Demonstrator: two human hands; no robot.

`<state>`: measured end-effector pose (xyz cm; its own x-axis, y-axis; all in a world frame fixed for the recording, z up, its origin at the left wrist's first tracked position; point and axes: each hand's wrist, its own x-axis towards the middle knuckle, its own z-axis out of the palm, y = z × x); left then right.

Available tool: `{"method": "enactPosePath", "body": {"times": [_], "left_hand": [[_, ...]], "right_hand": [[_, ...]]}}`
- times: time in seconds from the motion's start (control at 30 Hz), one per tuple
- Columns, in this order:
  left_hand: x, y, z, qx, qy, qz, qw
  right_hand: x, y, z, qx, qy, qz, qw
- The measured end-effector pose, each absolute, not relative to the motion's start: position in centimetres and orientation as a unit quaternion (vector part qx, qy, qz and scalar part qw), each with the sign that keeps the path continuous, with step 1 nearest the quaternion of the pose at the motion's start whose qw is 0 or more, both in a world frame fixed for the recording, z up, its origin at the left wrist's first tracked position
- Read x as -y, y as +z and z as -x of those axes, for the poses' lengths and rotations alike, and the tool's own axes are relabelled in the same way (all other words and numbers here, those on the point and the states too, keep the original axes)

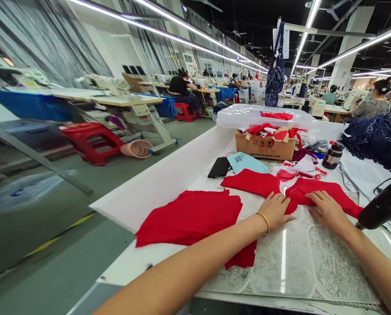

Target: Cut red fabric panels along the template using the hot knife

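A red fabric piece [329,191] lies spread on the table in front of me. My left hand [274,212] rests on the cloth where its left part narrows, fingers stretched out flat, a yellow bangle [265,224] at the wrist. On the piece's right part lies my right hand [328,212], also with fingers extended and thumb apart. Another red piece [251,181] reaches left from beside my left fingertips; whether it joins the first I cannot tell. Left of my left forearm is a larger stack of red fabric [188,218], partly covered by the arm.
Behind the cloth are a black phone [219,167], a blue paper [248,163], a cardboard box [264,146] of red scraps and a dark jar [333,155]. A black machine part [384,203] juts in at right. Navy fabric [375,140] is heaped beyond. A white board [169,175] edges the left.
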<state>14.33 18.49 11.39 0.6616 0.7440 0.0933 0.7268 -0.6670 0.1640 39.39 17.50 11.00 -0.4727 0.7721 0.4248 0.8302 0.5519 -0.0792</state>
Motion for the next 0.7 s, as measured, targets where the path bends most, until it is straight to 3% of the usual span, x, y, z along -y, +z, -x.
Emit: {"method": "enactPosePath", "body": {"times": [0.7], "left_hand": [[-20.5,11.7,-13.6,-0.373,0.116,-0.921,-0.004]], "right_hand": [[-19.6,8.6,-38.9,0.737,0.113,0.498,0.443]]}}
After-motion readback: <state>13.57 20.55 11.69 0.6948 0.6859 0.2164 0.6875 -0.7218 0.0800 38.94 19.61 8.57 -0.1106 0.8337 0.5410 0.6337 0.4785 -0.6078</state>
